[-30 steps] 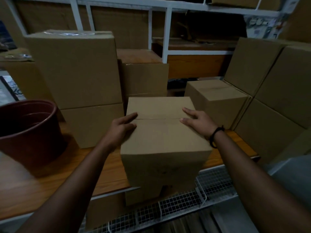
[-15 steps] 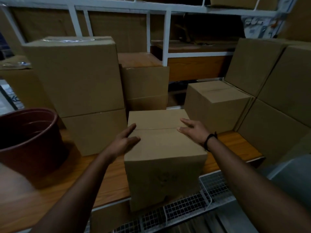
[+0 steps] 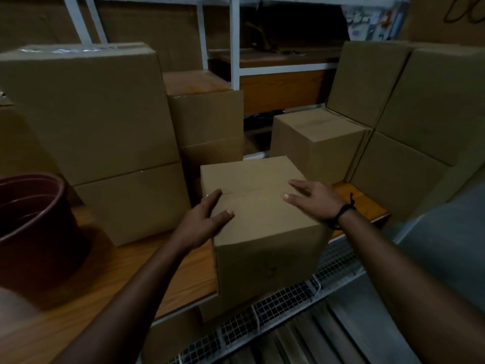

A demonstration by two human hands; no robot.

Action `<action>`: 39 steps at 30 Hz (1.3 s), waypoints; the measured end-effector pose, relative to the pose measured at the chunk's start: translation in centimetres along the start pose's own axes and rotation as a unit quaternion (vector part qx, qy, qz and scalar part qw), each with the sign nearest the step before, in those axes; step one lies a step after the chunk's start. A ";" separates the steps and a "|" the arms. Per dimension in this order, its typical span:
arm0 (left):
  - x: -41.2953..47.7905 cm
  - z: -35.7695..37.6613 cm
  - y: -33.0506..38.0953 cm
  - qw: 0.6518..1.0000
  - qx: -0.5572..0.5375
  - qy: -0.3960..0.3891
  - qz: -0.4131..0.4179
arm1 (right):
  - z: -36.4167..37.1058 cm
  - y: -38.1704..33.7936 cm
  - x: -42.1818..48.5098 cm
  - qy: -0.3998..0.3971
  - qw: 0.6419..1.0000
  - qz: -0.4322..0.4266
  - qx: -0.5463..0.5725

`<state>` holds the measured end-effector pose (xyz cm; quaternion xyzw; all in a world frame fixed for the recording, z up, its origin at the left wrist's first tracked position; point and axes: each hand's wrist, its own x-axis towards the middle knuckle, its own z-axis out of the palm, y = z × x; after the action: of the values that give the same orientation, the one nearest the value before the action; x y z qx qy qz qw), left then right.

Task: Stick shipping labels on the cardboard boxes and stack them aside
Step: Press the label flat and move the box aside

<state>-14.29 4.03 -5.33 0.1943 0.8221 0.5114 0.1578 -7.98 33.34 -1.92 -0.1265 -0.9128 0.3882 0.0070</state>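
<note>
The plain brown cardboard box point(image 3: 262, 222) stands upright in front of you, at the front edge of the orange-brown wooden shelf board point(image 3: 105, 271). Its near face reaches past that edge, over the white wire mesh point(image 3: 286, 300). The closed flap seam on top runs left to right between your hands. The top looks close to square, so no long axis can be told. The box is turned slightly, its near face angled a little to your left.

Your left hand point(image 3: 203, 223) lies against the top left edge, fingers straight along the side and thumb flat on top. Your right hand point(image 3: 312, 199), with a black band point(image 3: 343, 210) at the wrist, rests flat on the top right edge, fingers spread. Neither hand curls round anything.

To the left stands a tall stack of large cardboard boxes point(image 3: 86, 114), with a dark red round plastic bucket point(image 3: 34, 227) nearer you. A small cardboard box point(image 3: 315, 137) sits behind on the right, beside more big cartons point(image 3: 420, 114). A white metal rack frame point(image 3: 235, 48) rises behind. The room is dim.
</note>
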 end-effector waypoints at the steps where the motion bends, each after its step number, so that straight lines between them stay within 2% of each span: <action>1: 0.0 0.9 0.4 1.000 0.004 -0.010 0.000 | -1.0 0.8 -0.3 -0.003 1.000 0.006 -0.005; 12: 6.3 15.6 8.2 0.995 0.047 -0.067 0.064 | -15.3 11.3 0.6 0.027 0.999 0.043 -0.016; 15: 9.2 20.5 10.4 0.995 0.045 -0.068 0.056 | -19.4 15.1 2.3 0.031 0.998 0.061 -0.006; 20: 13.4 26.3 13.2 0.996 0.053 -0.042 0.053 | -24.3 19.8 6.1 0.036 0.998 0.045 -0.012; 25: 16.4 28.9 14.6 0.995 0.077 -0.012 0.055 | -26.4 22.1 10.4 0.021 0.998 0.037 -0.043; 28: 18.1 29.3 15.6 0.996 0.071 -0.021 0.050 | -26.6 22.9 12.3 0.019 0.997 0.028 -0.066; 33: 19.8 29.8 15.7 0.998 0.052 -0.006 0.048 | -26.1 23.7 13.8 0.100 0.981 -0.001 -0.164; 35: 19.9 30.1 15.4 0.996 0.064 0.047 0.051 | -25.9 23.6 13.7 0.122 0.975 -0.029 -0.185; 37: 19.5 30.6 15.1 0.991 0.060 0.107 0.048 | -25.6 23.7 13.1 0.084 0.978 -0.043 -0.188; 39: 19.1 31.2 14.9 0.992 0.044 0.109 0.046 | -25.1 23.9 12.8 0.028 0.971 -0.050 -0.234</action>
<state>-14.37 43.55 -6.38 0.1816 0.8464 0.4994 0.0349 -12.16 70.06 -2.47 -0.0899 -0.9828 0.1598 0.0220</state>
